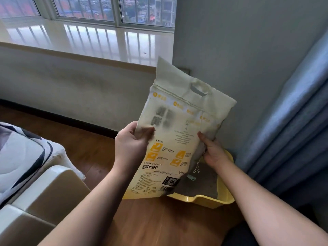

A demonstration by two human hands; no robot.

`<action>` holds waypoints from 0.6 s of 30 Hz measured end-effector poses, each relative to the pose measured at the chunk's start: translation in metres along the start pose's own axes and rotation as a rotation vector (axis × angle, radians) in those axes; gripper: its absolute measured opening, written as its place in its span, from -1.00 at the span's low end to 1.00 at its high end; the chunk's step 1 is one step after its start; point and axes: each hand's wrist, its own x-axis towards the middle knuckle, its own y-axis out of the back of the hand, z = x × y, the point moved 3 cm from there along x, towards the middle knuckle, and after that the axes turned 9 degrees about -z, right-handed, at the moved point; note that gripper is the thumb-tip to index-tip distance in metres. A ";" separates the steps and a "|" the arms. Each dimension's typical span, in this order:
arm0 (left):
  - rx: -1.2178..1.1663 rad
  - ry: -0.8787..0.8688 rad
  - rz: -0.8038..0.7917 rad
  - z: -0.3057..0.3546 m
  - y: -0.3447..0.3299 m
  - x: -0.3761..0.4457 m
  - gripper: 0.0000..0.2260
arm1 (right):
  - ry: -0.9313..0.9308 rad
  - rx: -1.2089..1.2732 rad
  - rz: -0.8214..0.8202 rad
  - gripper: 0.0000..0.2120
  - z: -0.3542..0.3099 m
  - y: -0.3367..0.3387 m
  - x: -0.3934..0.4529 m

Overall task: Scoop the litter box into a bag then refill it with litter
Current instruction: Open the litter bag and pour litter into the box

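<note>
Head view: cream litter bag (179,132) held tilted between both hands, left hand (131,144) pinching left edge, right hand (213,151) gripping right edge; below grip, yellow litter box (204,199) with grey litter (205,181) on wood floor (159,221), beside blue curtain (291,121)

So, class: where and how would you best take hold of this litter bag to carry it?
Probably by the cut-out handle near the litter bag's top: slip fingers through from the front. The two hands, left hand and right hand, only pinch its side edges.
</note>
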 end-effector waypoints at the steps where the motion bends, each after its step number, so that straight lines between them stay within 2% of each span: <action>1: -0.028 0.017 0.015 -0.003 0.000 0.000 -0.81 | 0.021 -0.010 0.010 -0.21 -0.002 -0.001 -0.001; 4: -0.077 0.059 0.026 -0.013 0.001 -0.001 -0.84 | 0.075 -0.044 0.020 -0.28 -0.007 -0.003 -0.001; 8: -0.066 0.137 0.051 -0.032 0.008 0.002 -0.87 | 0.099 -0.134 0.053 -0.55 -0.013 -0.006 -0.003; 14: -0.049 0.255 0.051 -0.057 0.019 0.011 -0.93 | 0.132 -0.268 0.075 -0.69 -0.018 -0.015 -0.003; 18: -0.060 0.311 0.060 -0.070 0.021 0.013 -0.94 | 0.145 -0.314 0.085 -0.69 -0.021 -0.020 -0.004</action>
